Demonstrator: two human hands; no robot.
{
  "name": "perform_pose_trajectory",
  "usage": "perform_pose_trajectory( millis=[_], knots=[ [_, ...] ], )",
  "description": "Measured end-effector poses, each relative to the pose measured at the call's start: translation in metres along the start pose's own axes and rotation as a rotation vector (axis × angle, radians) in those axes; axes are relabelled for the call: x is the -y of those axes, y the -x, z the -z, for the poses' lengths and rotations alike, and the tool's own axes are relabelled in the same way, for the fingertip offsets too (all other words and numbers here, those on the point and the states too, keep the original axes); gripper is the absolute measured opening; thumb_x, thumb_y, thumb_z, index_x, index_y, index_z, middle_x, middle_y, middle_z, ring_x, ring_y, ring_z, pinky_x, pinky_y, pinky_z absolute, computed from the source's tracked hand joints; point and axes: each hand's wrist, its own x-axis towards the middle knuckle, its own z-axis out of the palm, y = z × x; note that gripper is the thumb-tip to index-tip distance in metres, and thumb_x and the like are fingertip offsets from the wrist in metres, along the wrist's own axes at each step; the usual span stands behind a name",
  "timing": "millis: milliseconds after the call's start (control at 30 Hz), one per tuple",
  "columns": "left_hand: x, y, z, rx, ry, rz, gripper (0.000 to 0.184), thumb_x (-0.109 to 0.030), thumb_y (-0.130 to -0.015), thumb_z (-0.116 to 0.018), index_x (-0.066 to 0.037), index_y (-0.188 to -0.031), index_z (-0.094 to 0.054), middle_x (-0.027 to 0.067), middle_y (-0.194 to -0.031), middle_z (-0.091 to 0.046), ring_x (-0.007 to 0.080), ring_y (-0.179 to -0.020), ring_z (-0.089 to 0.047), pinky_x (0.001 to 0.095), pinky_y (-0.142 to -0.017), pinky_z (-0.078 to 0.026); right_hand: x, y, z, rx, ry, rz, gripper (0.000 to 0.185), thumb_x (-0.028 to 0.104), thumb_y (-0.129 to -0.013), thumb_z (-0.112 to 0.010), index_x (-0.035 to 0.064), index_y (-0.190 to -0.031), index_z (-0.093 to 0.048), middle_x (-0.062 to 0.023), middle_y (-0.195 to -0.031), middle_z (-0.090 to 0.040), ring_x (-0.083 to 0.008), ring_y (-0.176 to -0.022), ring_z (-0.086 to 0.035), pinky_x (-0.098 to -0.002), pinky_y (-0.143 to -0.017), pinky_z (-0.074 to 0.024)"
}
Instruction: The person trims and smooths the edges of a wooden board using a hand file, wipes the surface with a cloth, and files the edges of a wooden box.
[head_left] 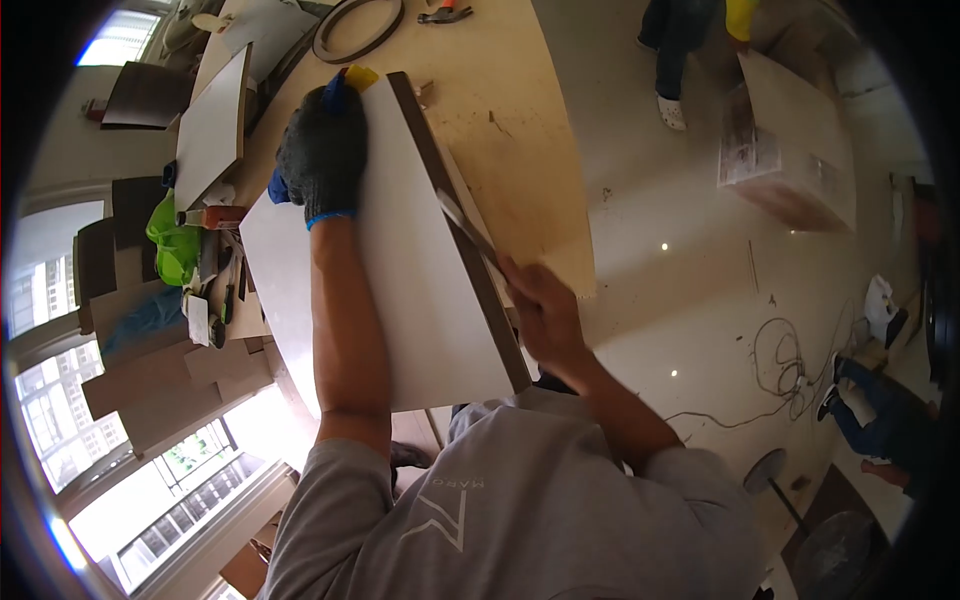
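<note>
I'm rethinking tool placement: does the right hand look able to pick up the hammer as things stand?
Probably not: the right hand is gripping a file-like tool, and the hammer lies toward the far end of the wooden table, seemingly beyond easy reach.

A board (430,290) lies across the near end of the tabletop (530,150), the left hand (322,150) on its far part, a tool (465,228) in the right hand (548,310) across its right edge. Beyond, a ring (345,58) sits toward the tabletop's far end, a hammer (445,14) to its right. At the left edge lies a second board (213,135), with what appears to be a bag (173,240) nearer. Right of the tabletop, a box (800,150) stands on the floor (640,250).
</note>
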Motion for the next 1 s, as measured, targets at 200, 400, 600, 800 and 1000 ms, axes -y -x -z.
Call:
perform_pose_trajectory(
  millis=[200, 400, 600, 800, 1000],
  knots=[
    [-0.004, -0.003, 0.004, 0.027, 0.010, -0.010, 0.051, -0.054, -0.095, -0.050, -0.011, -0.115, -0.070, 0.0208, -0.108, -0.070, 0.0412, -0.105, -0.065, 0.0513, -0.087, -0.051, -0.002, -0.008, -0.003, -0.030, -0.068, 0.126, 0.050, -0.005, -0.092, -0.060, 0.0152, -0.137, -0.062, -0.0110, -0.082, -0.056, -0.0236, -0.072, -0.055, -0.0325, -0.070, -0.0471],
    [0.001, -0.004, -0.001, -0.019, 0.026, -0.077, 0.046, -0.049, -0.094, -0.054, -0.009, -0.105, -0.072, 0.0212, -0.098, -0.071, 0.0423, -0.098, -0.067, 0.0519, -0.082, -0.052, 0.030, 0.104, 0.039, 0.127, -0.113, -0.014, 0.045, -0.008, -0.093, -0.058, 0.0028, -0.137, -0.059, -0.0117, -0.084, -0.056, -0.0192, -0.070, -0.055, -0.0289, -0.064, -0.0463],
    [0.006, -0.008, -0.002, -0.030, 0.029, -0.128, 0.051, -0.053, -0.092, -0.054, -0.008, -0.106, -0.072, 0.0223, -0.102, -0.071, 0.0423, -0.100, -0.067, 0.0516, -0.085, -0.052, 0.017, 0.057, 0.016, 0.027, -0.103, 0.029, 0.049, -0.004, -0.093, -0.063, 0.0133, -0.139, -0.060, -0.0092, -0.084, -0.056, -0.0164, -0.069, -0.055, -0.0276, -0.063, -0.0459],
    [0.019, -0.013, -0.010, -0.051, -0.003, -0.162, 0.053, -0.055, -0.092, -0.053, -0.008, -0.108, -0.072, 0.0220, -0.104, -0.071, 0.0421, -0.103, -0.067, 0.0517, -0.087, -0.052, 0.035, 0.099, 0.030, 0.049, -0.132, -0.054, 0.053, -0.007, -0.091, -0.061, 0.0121, -0.141, -0.058, -0.0095, -0.084, -0.055, -0.0193, -0.069, -0.056, -0.0289, -0.063, -0.0467],
    [0.011, -0.012, -0.004, -0.014, -0.017, -0.152, 0.055, -0.057, -0.092, -0.052, -0.008, -0.109, -0.071, 0.0211, -0.105, -0.071, 0.0427, -0.102, -0.067, 0.0518, -0.086, -0.052, 0.029, 0.096, 0.030, 0.065, -0.066, -0.035, 0.051, -0.007, -0.092, -0.059, 0.0110, -0.140, -0.058, -0.0077, -0.085, -0.057, -0.0157, -0.071, -0.054, -0.0261, -0.065, -0.0451]
  ],
)
